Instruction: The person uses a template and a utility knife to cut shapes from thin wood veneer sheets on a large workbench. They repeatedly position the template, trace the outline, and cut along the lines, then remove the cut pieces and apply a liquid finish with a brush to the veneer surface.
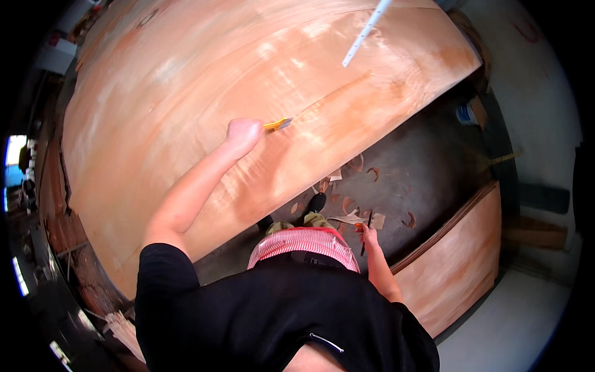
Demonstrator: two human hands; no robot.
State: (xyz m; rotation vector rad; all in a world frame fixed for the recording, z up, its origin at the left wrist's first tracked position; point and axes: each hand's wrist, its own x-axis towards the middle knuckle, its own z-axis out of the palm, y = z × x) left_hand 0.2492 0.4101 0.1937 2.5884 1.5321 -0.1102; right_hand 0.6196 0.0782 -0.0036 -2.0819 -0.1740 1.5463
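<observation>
A large sheet of reddish-tan wood veneer (186, 99) spreads out in front of me. Over it reaches my left hand (245, 132), closed around a yellow utility knife (277, 124) with its grey end pointing right, low over the sheet. From near that end a thin darker line runs up and right across the wood. My right hand (368, 236) hangs by my right side, off the sheet's edge. Its fingers are closed on a thin dark stick-like tool (363, 250); a small orange bit shows at the fingertips, too small to name.
A white dotted strip (365, 34) slants over the sheet's far part. Veneer scraps (353, 218) and curled shavings litter the dark floor (427, 149) by my feet. Behind my right arm stands a stack of veneer sheets (458, 260). A white bucket (465, 115) is at the right.
</observation>
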